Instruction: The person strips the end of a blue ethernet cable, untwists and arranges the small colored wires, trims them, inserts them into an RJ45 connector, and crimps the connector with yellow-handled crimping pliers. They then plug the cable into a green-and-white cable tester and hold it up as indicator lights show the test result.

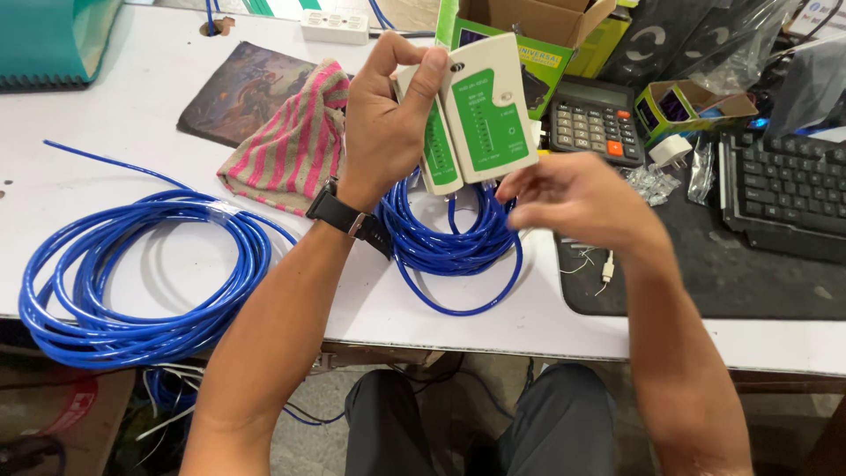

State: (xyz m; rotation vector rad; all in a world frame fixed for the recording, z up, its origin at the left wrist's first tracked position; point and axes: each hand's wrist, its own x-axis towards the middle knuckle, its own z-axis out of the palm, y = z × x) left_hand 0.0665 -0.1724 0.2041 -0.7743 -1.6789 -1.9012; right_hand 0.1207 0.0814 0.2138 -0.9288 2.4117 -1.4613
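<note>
The left hand [383, 119] holds a cable tester [471, 115] up above the desk [132, 167], its fingers [401, 53] wrapped round the back and the thumb pressed across the top front edge. The tester is two cream-white plastic blocks side by side, each with a green face panel; the larger block, on the far side from the thumb, carries a column of small lights down its green panel and a round button near its top. The narrower block sits right under the thumb and is partly hidden by it.

The right hand [573, 198] hovers just below the tester's lower edge, its fingers [515, 189] curled loosely together; they seem to pinch something small, perhaps a cable end, but it is too blurred to be sure. Directly beneath both hands lies a small coil of blue cable [449, 242]. A larger blue coil [132, 282] rests well off beyond the left forearm, which wears a black wristwatch [339, 211]. Behind the left-hand fingers lies a pink striped cloth [286, 145]; beyond the tester sits a black calculator [595, 128].
</note>
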